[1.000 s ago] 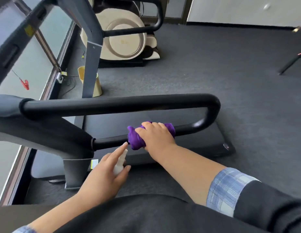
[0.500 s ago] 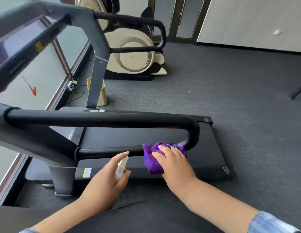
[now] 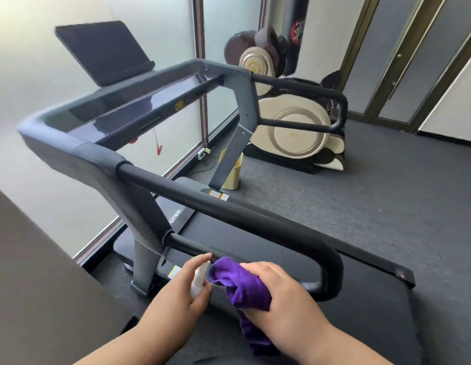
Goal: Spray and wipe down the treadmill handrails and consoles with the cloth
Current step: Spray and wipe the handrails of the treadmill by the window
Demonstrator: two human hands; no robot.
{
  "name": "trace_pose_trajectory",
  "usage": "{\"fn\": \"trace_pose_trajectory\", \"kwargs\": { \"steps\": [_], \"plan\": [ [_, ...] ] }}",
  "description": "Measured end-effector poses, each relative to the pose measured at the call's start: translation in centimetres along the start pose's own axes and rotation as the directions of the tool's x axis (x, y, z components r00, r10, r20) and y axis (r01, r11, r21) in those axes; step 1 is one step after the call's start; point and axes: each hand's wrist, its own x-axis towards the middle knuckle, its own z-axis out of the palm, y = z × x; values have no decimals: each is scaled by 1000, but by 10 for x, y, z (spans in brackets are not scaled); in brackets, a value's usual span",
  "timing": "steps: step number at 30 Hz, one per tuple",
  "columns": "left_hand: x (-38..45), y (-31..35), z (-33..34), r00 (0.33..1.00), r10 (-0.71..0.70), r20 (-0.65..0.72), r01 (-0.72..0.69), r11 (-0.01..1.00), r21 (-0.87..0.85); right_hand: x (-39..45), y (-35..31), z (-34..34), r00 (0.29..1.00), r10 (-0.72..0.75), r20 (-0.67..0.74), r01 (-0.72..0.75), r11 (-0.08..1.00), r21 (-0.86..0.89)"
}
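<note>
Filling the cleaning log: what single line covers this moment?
left hand: holds spray bottle | right hand: holds purple cloth by lower handrail | console: untouched

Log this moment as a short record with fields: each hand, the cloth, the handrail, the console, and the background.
left hand: left hand grips the white spray bottle, nozzle toward the rail
right hand: right hand holds the purple cloth
cloth: bunched at the lower bar, one end hanging down
handrail: near handrail, a black padded loop, upper and lower bars joined by a curved end
console: console and dark tablet screen beyond, no hand on them
background: cream massage chair on grey carpet
</note>
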Motion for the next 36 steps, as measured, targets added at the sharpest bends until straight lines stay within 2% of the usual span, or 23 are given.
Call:
{"fn": "trace_pose_trajectory", "kwargs": {
  "steps": [3,6,10,12,15,19,25,28,30,32,34,36],
  "plan": [
    [-7,6,-5,999,-13,-52,11,1000,-24,2,-10,-11,984,-172,-51,170,984,-44],
    [-14,11,-8,994,-20,-104,11,997,-82,9,-29,-31,932,-323,-164,316,947,-65],
    [-24,9,-12,983,-48,-178,34,996,-81,24,-57,-59,869,-416,-267,401,909,-112],
    [-27,9,-16,981,-50,-187,32,995,-99,33,-62,-69,854,-415,-314,377,909,-177],
    [-29,10,-20,980,-46,-194,29,996,-87,49,-54,-75,861,-365,-354,263,916,-304],
    [-26,13,-24,983,-6,-185,-10,996,-86,52,-23,-70,936,-182,-301,57,922,-382],
    [-8,29,-18,986,168,11,-167,983,-73,14,4,-58,887,-160,-434,-77,874,-480],
    [3,38,-3,961,251,118,-237,964,-117,-13,25,-54,818,-30,-574,-189,929,-319],
    [9,44,12,940,290,178,-264,951,-158,-31,41,-47,750,92,-655,-232,964,-129],
    [10,51,28,913,329,240,-298,942,-156,-47,55,-33,670,259,-696,-298,952,68],
    [4,64,41,882,377,284,-348,926,-147,-64,69,-20,601,488,-633,-395,870,295],
    [-3,79,54,857,403,320,-378,915,-140,-82,85,-13,543,674,-501,-480,739,473]
  ]
}}
